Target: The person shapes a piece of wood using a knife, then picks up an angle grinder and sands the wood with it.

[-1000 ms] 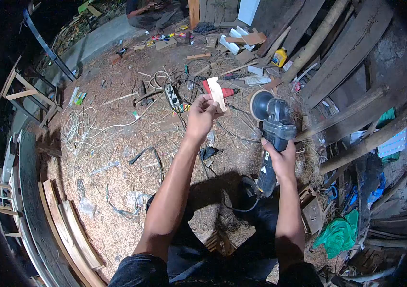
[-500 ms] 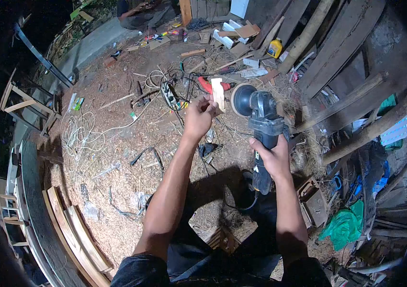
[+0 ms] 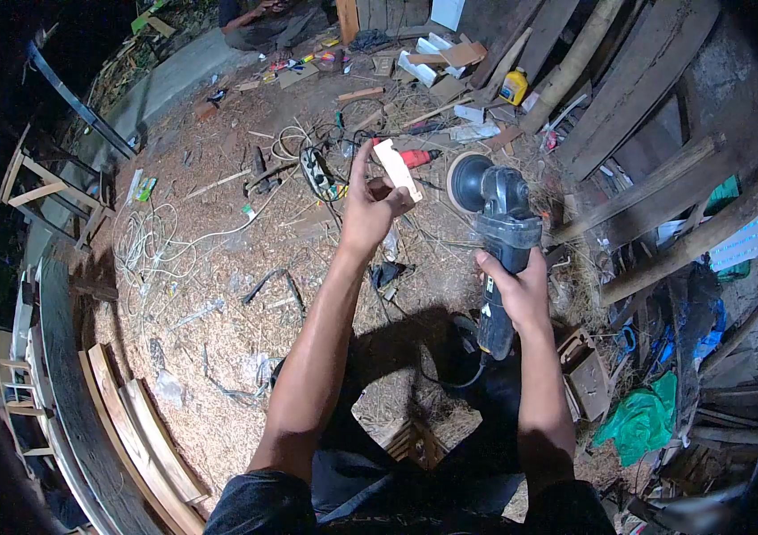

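Between the fingers and thumb of my left hand [image 3: 372, 207] is a small pale piece of wood [image 3: 396, 169], held up and tilted. My right hand [image 3: 520, 287] is wrapped around the body of a black angle grinder [image 3: 506, 236]. A round sanding disc [image 3: 468, 182] on the grinder's head faces left, toward the wood but apart from it. Whether the disc is spinning I cannot tell. Beyond the wood, a red power drill [image 3: 416, 158] lies on the ground, partly hidden by the piece.
Sawdust covers the ground. A power strip [image 3: 311, 171] and a coiled white cable [image 3: 152, 254] lie ahead and left. Boards [image 3: 143, 437] rest at lower left. Planks [image 3: 633, 94] lean on the right, near a yellow bottle [image 3: 514, 86] and a green plastic bag [image 3: 642, 421]. Another person [image 3: 259, 16] is at the far top.
My left hand has turned the wood piece from nearly upright to a tilt, with its fingers shifted. The grinder has moved slightly right, away from the wood.
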Demonstrator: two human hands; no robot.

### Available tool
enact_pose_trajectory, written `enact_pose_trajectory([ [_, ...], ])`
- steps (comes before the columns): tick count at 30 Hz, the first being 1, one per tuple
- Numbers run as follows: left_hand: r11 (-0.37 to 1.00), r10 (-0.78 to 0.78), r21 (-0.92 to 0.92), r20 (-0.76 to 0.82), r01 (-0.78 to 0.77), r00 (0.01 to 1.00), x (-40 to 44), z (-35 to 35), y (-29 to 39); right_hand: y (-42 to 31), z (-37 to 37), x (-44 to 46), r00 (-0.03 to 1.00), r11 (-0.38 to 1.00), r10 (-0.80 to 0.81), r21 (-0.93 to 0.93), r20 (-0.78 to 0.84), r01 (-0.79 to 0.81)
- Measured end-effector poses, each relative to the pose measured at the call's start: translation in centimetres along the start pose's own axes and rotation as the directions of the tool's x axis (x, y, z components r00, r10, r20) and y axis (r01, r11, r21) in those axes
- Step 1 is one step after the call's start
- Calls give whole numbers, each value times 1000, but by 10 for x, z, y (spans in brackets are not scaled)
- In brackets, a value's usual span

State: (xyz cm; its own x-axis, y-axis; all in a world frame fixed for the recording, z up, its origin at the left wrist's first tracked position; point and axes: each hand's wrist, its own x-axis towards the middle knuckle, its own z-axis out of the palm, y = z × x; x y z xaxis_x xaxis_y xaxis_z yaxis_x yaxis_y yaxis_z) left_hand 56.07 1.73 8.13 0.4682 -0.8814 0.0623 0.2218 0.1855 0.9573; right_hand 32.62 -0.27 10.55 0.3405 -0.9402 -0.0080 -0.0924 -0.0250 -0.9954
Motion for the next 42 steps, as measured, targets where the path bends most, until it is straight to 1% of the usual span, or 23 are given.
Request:
enact_pose_trajectory([
  [2, 1000, -6, -8, 8, 6, 1000, -1, 1, 3, 2, 0, 1, 999, 999, -50, -23, -19, 49],
  [5, 1000, -13, -14, 13, 13, 1000, -2, 3, 5, -3, -1, -2, 999, 999, -34, 0, -21, 34],
  [11, 1000, -18, -13, 2, 18, 1000, -1, 2, 5, -6, 1, -2, 998, 998, -55, 13, -26, 55],
  [14, 1000, -29, 4, -23, 29, 999, -2, 4, 7, -5, -1, -1, 999, 999, -39, -30, -14, 39],
  [17, 999, -42, 18, -49, 42, 998, -1, 6, 10, 2, -2, 2, 997, 997, -69, -43, -18, 68],
  [20, 1000, -27, 0, -63, 27, 998, -1, 6, 8, 6, -3, 2, 1000, 999, -1, -33, -12, 1],
  [22, 1000, -19, 5, -89, 20, 996, -2, 7, 9, 10, -4, 3, 1000, 1000, 0, -30, -9, 0],
  [26, 998, -38, 45, -61, 41, 997, -5, 5, 15, 8, -3, 2, 999, 999, 48, -23, -12, -48],
  [28, 996, -60, 68, -61, 64, 996, -5, 3, 14, 9, -1, 3, 1000, 999, 4, -36, -20, -5],
  [29, 997, -55, 51, -59, 58, 997, -4, 3, 14, 9, -1, 3, 1000, 999, -18, -44, -25, 17],
  [31, 999, -49, 17, -53, 50, 997, -4, 3, 13, 15, -1, 7, 999, 999, -35, -5, -22, 35],
  [32, 999, -13, 41, -76, 16, 997, -3, 3, 10, 17, -1, 9, 999, 999, -41, 13, -23, 42],
  [34, 996, 35, 91, -101, -26, 994, 2, 0, -4, 19, -3, 17, 999, 999, 20, 41, -45, -18],
  [35, 995, 67, 86, -93, -59, 993, 6, -5, -17, 20, -6, 22, 996, 997, 60, 51, -65, -57],
  [37, 990, -38, 134, -101, 52, 994, -3, 4, -13, 21, -10, 32, 986, 976, 159, 157, -58, -148],
  [38, 994, -79, 76, -56, 83, 995, -10, 12, -10, 18, -11, 35, 973, 954, 220, 222, -71, -200],
  [39, 988, -142, 59, -13, 143, 990, -11, 14, -17, 16, -12, 39, 959, 927, 273, 289, -76, -241],
  [40, 984, -174, 44, 55, 171, 983, -15, 22, -23, 20, -13, 44, 939, 893, 331, 352, -95, -279],
  [41, 980, -200, 33, 119, 197, 973, -22, 29, -28, 23, -15, 48, 929, 849, 365, 431, -62, -305],
  [42, 961, -234, 192, 174, 200, 957, -31, 39, -23, 25, -18, 50, 929, 840, 365, 452, -64, -299],
])
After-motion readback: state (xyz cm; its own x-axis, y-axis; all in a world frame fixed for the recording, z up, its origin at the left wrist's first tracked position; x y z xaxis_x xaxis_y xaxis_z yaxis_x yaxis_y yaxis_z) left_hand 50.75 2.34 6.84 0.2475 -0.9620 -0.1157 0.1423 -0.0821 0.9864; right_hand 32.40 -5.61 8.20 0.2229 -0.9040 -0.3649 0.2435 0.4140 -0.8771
